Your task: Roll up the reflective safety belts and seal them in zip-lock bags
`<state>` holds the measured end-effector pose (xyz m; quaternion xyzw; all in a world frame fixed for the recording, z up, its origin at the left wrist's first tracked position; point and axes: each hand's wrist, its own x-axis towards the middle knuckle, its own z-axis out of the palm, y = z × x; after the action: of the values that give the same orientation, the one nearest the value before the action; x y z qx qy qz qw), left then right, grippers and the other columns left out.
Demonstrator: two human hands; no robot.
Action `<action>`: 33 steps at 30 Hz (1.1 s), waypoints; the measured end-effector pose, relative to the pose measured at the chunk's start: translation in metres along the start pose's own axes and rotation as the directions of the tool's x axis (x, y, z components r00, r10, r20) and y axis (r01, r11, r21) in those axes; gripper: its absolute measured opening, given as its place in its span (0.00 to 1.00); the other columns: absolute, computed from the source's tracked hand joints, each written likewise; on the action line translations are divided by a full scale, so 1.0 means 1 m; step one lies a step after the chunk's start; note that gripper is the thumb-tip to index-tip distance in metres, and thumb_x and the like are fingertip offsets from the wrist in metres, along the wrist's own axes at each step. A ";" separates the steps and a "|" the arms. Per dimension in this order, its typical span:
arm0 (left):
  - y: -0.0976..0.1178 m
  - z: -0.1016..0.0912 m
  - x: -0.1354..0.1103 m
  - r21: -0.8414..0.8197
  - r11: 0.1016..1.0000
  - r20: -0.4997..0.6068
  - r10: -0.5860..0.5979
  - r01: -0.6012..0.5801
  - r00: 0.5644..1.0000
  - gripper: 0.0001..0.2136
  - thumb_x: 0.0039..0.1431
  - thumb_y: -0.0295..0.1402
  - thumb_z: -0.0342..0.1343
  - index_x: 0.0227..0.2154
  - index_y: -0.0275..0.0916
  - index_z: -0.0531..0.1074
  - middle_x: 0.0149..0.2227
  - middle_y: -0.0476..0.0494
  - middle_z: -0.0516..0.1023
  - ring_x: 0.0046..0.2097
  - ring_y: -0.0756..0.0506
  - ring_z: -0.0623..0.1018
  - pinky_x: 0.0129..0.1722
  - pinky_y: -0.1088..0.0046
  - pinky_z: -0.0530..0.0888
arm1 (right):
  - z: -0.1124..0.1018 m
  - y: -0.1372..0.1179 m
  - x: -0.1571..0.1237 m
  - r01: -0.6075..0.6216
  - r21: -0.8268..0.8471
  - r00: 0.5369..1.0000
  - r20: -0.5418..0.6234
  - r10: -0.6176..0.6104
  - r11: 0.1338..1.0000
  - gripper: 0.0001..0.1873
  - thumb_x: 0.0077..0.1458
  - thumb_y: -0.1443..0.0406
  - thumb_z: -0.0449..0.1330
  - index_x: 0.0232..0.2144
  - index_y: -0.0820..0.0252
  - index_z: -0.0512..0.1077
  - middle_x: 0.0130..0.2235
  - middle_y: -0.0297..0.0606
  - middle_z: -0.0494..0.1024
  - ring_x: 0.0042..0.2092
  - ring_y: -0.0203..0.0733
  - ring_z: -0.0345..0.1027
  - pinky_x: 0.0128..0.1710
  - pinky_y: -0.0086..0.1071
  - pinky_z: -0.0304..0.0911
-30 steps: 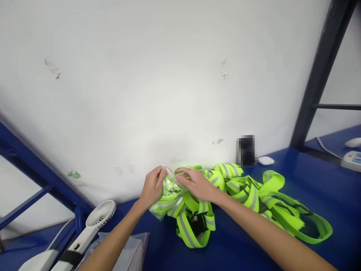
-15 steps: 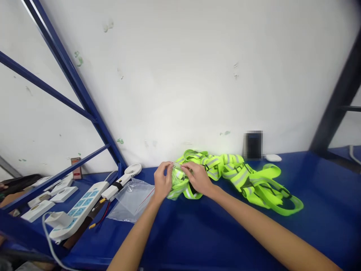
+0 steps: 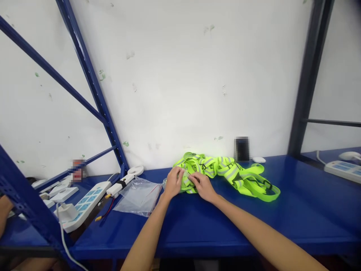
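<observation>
My left hand (image 3: 173, 183) is closed, its fingers pinching the edge of a clear plastic bag (image 3: 186, 182). Bright yellow-green material with silver stripes shows through the bag. From the other side my right hand (image 3: 204, 186) pinches the bag too, fingertips close to the left ones. Behind and to the right of both hands lies a tangled heap of yellow-green reflective straps (image 3: 229, 170) with black buckles. How much of the heap is inside the bag I cannot tell, as the hands cover part of it.
Left of my hands lies a flat clear plastic bag (image 3: 138, 197) on the blue table (image 3: 214, 229). Beyond it are a white handheld fan (image 3: 135, 171) and a white power strip (image 3: 87, 205). A blue metal post (image 3: 96, 90) rises at left. Another person's arm (image 3: 4, 212) shows at far left.
The head view has shifted, bringing more of the table's right side in. Both hands remain on the bag, its film now showing less between them.
</observation>
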<state>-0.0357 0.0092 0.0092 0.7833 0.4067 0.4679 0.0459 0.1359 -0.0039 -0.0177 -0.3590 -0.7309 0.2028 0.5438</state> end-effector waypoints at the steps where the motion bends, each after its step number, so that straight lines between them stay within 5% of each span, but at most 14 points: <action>1: -0.001 0.001 0.000 -0.007 1.000 -0.004 -0.003 0.003 1.000 0.15 0.69 0.41 0.42 0.30 0.39 0.66 0.31 0.46 0.71 0.36 0.46 0.70 0.40 0.70 0.67 | 0.000 0.001 0.000 -0.005 0.005 1.000 0.003 0.005 1.000 0.16 0.63 0.56 0.53 0.31 0.59 0.75 0.31 0.37 0.75 0.34 0.42 0.68 0.39 0.36 0.63; 9: -0.008 0.003 -0.001 -0.090 0.995 0.055 -0.026 0.031 0.998 0.13 0.69 0.39 0.43 0.36 0.38 0.68 0.36 0.44 0.74 0.39 0.46 0.72 0.43 0.69 0.67 | 0.003 0.012 0.004 -0.136 0.114 0.990 -0.032 0.141 0.984 0.14 0.56 0.56 0.60 0.31 0.62 0.76 0.32 0.40 0.79 0.35 0.43 0.73 0.37 0.35 0.67; 16: -0.004 0.004 0.000 -0.153 0.987 0.050 -0.039 0.046 0.998 0.12 0.68 0.40 0.46 0.38 0.38 0.68 0.34 0.45 0.74 0.37 0.47 0.73 0.42 0.69 0.69 | 0.001 0.009 0.002 -0.132 0.147 0.989 -0.039 0.139 0.980 0.13 0.54 0.57 0.61 0.32 0.61 0.76 0.35 0.40 0.78 0.38 0.44 0.72 0.40 0.36 0.67; 22: -0.001 0.007 -0.004 -0.078 0.997 0.086 0.024 -0.017 0.996 0.11 0.68 0.40 0.46 0.38 0.39 0.69 0.37 0.42 0.75 0.40 0.45 0.73 0.43 0.68 0.69 | -0.002 0.008 0.003 -0.136 0.179 0.989 -0.041 0.146 0.974 0.17 0.60 0.56 0.55 0.44 0.61 0.73 0.35 0.39 0.77 0.35 0.41 0.71 0.38 0.35 0.67; 33: -0.004 0.005 -0.006 -0.009 0.998 0.092 0.061 -0.060 0.994 0.14 0.68 0.42 0.47 0.36 0.39 0.71 0.35 0.43 0.76 0.39 0.45 0.74 0.42 0.68 0.67 | -0.026 0.005 0.009 0.011 0.079 0.978 0.207 -0.027 0.997 0.16 0.61 0.59 0.58 0.46 0.61 0.77 0.40 0.43 0.81 0.40 0.43 0.74 0.42 0.35 0.68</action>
<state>-0.0352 0.0095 0.0004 0.8159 0.3788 0.4337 0.0528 0.1609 0.0034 -0.0071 -0.3077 -0.7786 0.2621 0.4799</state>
